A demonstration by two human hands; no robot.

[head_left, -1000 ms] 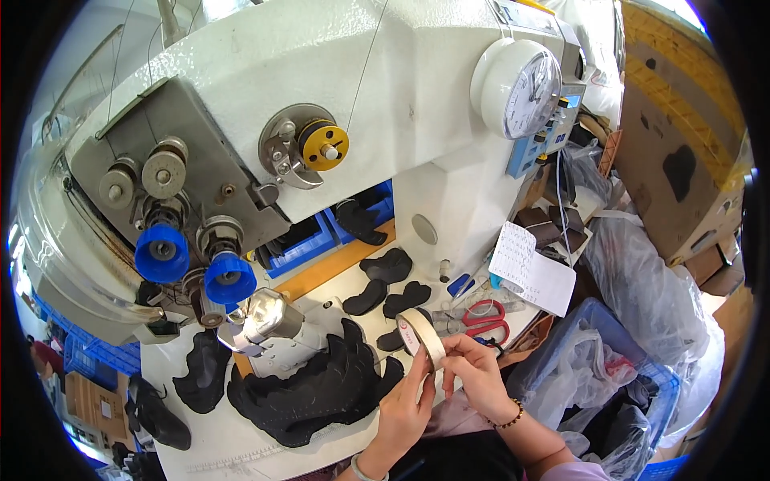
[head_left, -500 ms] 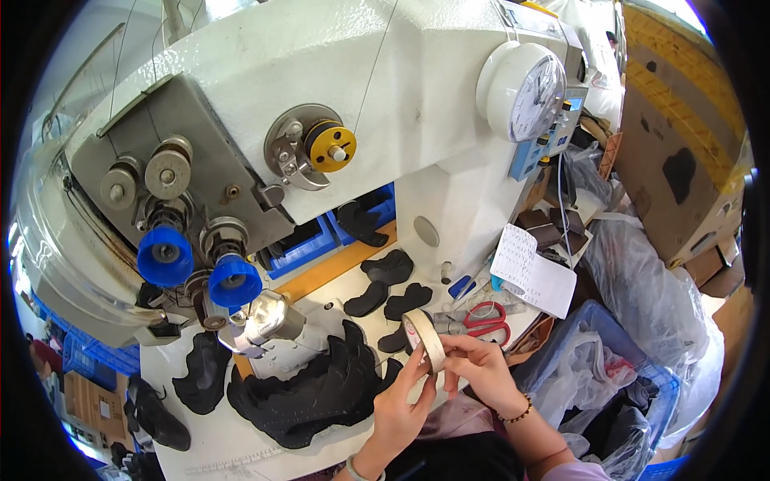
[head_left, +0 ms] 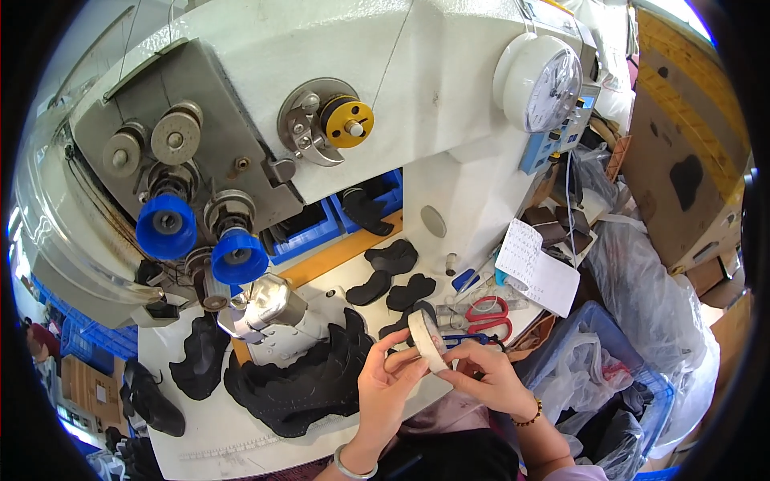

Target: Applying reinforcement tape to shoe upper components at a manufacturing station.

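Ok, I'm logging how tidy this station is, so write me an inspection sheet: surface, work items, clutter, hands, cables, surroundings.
Surface: white tabletop, ruler-like scale along its near edge.
Work items: pale tape roll held up above the table; heap of black shaped pieces to its left.
Clutter: red-handled scissors and written paper sheets beyond the right hand.
Hands: left hand and right hand both grip the roll.
Cables: pale cable hanging at right; its ends are unclear.
Surroundings: white sewing machine ahead; blue crate with plastic bags and large cardboard box at right.
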